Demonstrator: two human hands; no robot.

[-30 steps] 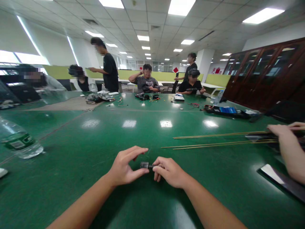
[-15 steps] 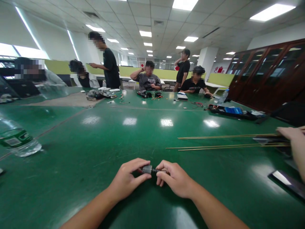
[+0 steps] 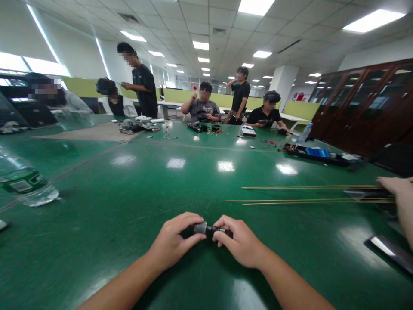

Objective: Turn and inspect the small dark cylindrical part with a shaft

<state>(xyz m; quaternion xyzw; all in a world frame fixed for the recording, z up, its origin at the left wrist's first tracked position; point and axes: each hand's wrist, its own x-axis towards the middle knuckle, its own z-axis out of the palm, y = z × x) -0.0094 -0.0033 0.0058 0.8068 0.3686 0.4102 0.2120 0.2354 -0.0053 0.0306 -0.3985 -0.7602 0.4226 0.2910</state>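
Note:
Low in the middle of the head view, my left hand [image 3: 170, 237] is closed round a short dark grey metal cylinder [image 3: 200, 227], thumb below and fingers above. From the cylinder's right end a thinner ridged shaft [image 3: 211, 229], thread-like or spring-like, points to the right. My right hand [image 3: 239, 239] pinches the far end of that shaft between thumb and fingers. The whole part lies roughly level, just over the green table [image 3: 135, 185]. My left fingers hide the cylinder's back end.
Thin brass-coloured rods [image 3: 290, 201] lie to the right, by another person's hand [image 3: 398, 193]. A phone-like dark slab [image 3: 387, 254] is nearer. A water bottle [image 3: 27, 183] lies at left. Several people sit or stand beyond, near tools and a black tray [image 3: 298, 151].
More of the ridged shaft shows between my hands now, as my right fingers have shifted slightly along it. My left hand keeps its hold on the cylinder.

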